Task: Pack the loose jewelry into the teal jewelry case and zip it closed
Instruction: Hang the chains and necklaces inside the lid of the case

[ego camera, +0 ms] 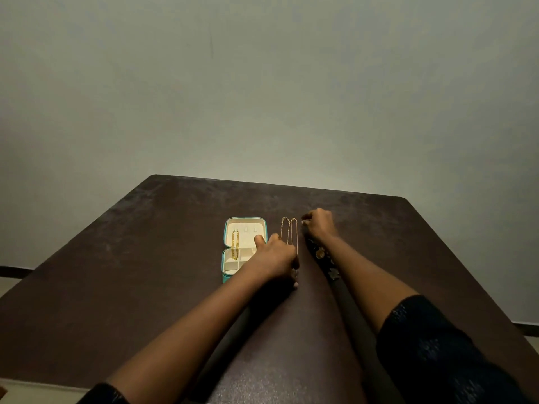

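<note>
The teal jewelry case (225,235) is lying open near the middle of the dark table (140,275), its cream lid half lying flat on the far side and its divided tray half on the near side. A gold bracelet (235,245) is lying lengthwise across both halves, along the left side. Just right of the case, thin gold necklaces (288,232) are stretching in straight lines from far to near on the tabletop. The left hand (275,258) is resting between the case and the necklaces, its thumb (259,239) overlapping the case's right edge and its fingers curling down over the near end of the chains; whether they are pinching a chain is not clear. The right hand (320,224) is hovering just right of the necklaces' far end, fingertips bunching together, and I cannot tell if they are holding anything. A dark piece with a gold pendant (320,252) is lying partly hidden under the right forearm. A pale wall (262,83) is standing behind the table.
</note>
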`<action>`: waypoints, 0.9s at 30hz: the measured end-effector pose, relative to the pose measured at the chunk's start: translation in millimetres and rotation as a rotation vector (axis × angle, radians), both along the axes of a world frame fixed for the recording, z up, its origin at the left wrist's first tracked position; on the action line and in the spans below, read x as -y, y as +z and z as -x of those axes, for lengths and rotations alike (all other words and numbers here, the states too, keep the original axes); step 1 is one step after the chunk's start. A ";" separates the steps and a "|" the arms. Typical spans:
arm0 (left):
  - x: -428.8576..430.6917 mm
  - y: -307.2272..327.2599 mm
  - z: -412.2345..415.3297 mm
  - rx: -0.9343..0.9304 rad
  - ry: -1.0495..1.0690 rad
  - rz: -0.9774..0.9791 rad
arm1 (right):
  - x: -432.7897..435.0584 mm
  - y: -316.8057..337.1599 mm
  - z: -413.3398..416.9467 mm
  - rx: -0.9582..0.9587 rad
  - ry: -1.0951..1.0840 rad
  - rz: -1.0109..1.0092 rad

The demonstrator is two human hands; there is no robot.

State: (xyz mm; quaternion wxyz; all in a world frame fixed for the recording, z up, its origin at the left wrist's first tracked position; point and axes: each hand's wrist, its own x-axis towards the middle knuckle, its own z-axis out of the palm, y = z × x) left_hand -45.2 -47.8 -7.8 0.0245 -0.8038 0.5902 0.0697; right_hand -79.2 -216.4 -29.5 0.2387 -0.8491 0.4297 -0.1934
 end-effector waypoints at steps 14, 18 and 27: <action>7.5 -9.1 -7.4 -0.014 -0.044 -0.031 | 23.6 -12.4 -43.0 -0.183 0.088 0.080; 12.9 -10.7 -5.6 0.012 -0.018 -0.018 | 30.0 -17.2 -50.1 -0.147 0.034 0.098; 11.1 -11.3 -0.1 -0.028 -0.002 0.009 | 30.2 -20.4 -51.4 -0.259 0.074 0.175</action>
